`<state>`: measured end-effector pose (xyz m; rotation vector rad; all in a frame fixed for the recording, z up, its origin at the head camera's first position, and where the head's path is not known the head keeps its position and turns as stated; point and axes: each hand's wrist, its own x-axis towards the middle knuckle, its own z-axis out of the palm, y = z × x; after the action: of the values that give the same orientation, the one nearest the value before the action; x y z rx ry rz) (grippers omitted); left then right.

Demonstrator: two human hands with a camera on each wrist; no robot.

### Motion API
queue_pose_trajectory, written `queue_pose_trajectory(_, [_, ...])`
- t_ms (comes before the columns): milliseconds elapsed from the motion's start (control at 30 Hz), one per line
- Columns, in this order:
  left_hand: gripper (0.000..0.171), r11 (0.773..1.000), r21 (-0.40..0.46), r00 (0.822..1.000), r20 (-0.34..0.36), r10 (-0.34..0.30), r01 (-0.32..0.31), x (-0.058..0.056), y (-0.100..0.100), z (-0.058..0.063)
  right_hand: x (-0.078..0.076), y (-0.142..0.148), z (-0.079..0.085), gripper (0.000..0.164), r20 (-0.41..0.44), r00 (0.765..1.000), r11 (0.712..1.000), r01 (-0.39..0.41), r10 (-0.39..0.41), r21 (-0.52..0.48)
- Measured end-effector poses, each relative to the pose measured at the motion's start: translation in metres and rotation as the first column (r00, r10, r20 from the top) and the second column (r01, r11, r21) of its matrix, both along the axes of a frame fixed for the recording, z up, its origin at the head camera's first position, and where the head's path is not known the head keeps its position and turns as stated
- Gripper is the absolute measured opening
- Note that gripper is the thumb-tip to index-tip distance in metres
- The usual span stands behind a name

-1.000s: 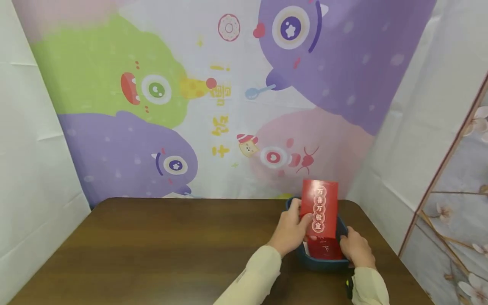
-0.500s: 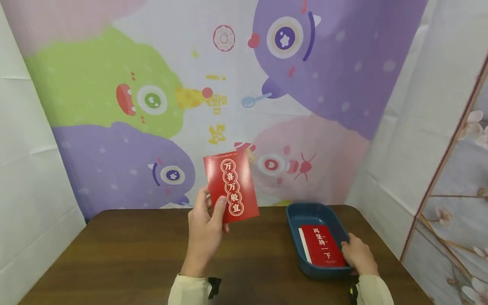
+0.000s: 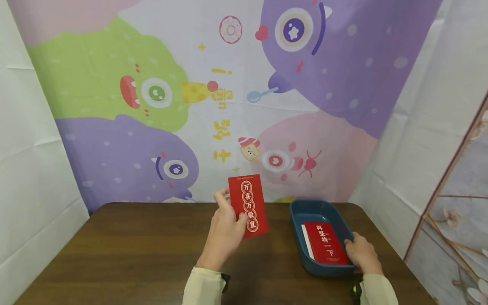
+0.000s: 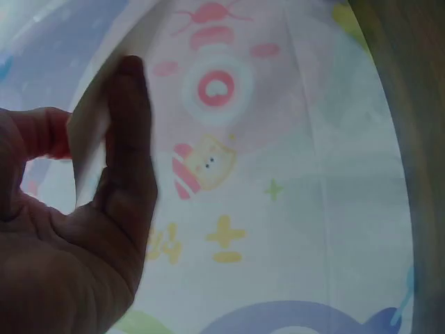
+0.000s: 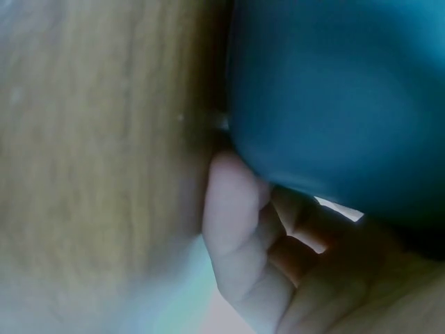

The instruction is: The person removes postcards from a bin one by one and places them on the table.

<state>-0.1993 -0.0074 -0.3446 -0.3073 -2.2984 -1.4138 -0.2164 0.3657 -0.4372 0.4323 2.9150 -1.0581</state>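
My left hand (image 3: 225, 233) holds a red envelope (image 3: 249, 206) with gold lettering upright above the table, thumb on its printed face and fingers behind. In the left wrist view the envelope (image 4: 89, 132) shows nearly edge-on between the thumb and fingers of that hand (image 4: 83, 229). At the right stands a blue plastic basin (image 3: 322, 271). My right hand (image 3: 364, 253) grips its right side, thumb at the rim. From the right wrist, curled fingers (image 5: 233, 202) lie against the outside of the basin (image 5: 327, 97). Inside it lie red envelopes (image 3: 325, 243), with a white edge showing at their left.
Both things are over a dark brown wooden table (image 3: 133, 245). Behind its far edge hangs a cloth (image 3: 213, 55) printed with cartoon monsters. White fabric walls (image 3: 34, 169) close in the sides, and a flowered panel (image 3: 453, 228) stands at the far right.
My left hand has lifted the red envelope out from over the basin and carried it left, then slightly back right and lower. The right hand has stayed on the basin.
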Motion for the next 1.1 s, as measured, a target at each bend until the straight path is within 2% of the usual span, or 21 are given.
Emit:
queue_pose_trajectory(100, [0.076, 0.999, 0.009, 0.999, -0.004, -0.048, 0.048, 0.001, 0.003, 0.002, 0.0, 0.0, -0.001, 0.043, -0.008, 1.0, 1.0, 0.008, -0.008, -0.004])
queue_pose_trajectory(200, [0.071, 0.997, -0.035, 0.997, 0.029, -0.068, 0.069, -0.003, 0.005, -0.006, 0.0, 0.001, -0.002, 0.044, -0.006, 1.0, 1.0, 0.008, -0.008, -0.008])
queue_pose_trajectory(300, [0.048, 0.983, -0.153, 0.987, 0.137, -0.084, 0.105, -0.013, 0.008, -0.03, 0.001, 0.003, -0.003, 0.045, 0.001, 1.0, 1.0, 0.01, -0.01, -0.013])
queue_pose_trajectory(400, [0.029, 0.942, -0.284, 0.957, 0.273, -0.098, 0.178, -0.022, 0.008, -0.06, 0.002, 0.005, -0.005, 0.045, 0.01, 1.0, 1.0, 0.013, -0.013, -0.019])
queue_pose_trajectory(467, [0.026, 0.916, -0.331, 0.938, 0.329, -0.111, 0.225, -0.025, 0.007, -0.075, 0.002, 0.005, -0.005, 0.045, 0.002, 1.0, 1.0, 0.006, -0.006, -0.025])
queue_pose_trajectory(567, [0.026, 0.909, -0.344, 0.933, 0.341, -0.114, 0.237, -0.028, 0.008, -0.087, 0.001, 0.005, -0.005, 0.043, -0.019, 1.0, 0.999, -0.008, 0.007, -0.038])
queue_pose_trajectory(633, [0.03, 0.903, -0.368, 0.94, 0.328, -0.095, 0.22, -0.028, 0.012, -0.093, 0.0, 0.005, -0.004, 0.044, -0.025, 1.0, 0.999, -0.012, 0.011, -0.045])
queue_pose_trajectory(700, [0.035, 0.885, -0.421, 0.947, 0.315, -0.061, 0.197, -0.027, 0.019, -0.097, 0.0, 0.006, -0.003, 0.045, -0.013, 1.0, 0.999, -0.008, 0.007, -0.052])
queue_pose_trajectory(800, [0.044, 0.831, -0.53, 0.955, 0.296, -0.007, 0.17, -0.023, 0.031, -0.104, 0.0, 0.006, -0.003, 0.046, 0.011, 1.0, 0.998, 0.0, 0.001, -0.061])
queue_pose_trajectory(900, [0.051, 0.755, -0.632, 0.955, 0.296, 0.028, 0.174, -0.02, 0.042, -0.104, 0.0, 0.006, -0.003, 0.046, 0.009, 1.0, 0.998, 0.006, -0.006, -0.066])
queue_pose_trajectory(1033, [0.056, 0.635, -0.742, 0.944, 0.324, 0.056, 0.217, -0.018, 0.053, -0.1, -0.001, 0.004, -0.002, 0.046, 0.002, 1.0, 0.997, 0.009, -0.009, -0.076])
queue_pose_trajectory(1100, [0.057, 0.593, -0.776, 0.945, 0.318, 0.07, 0.217, -0.018, 0.057, -0.098, -0.001, 0.003, -0.001, 0.046, 0.005, 1.0, 0.996, 0.007, -0.007, -0.086])
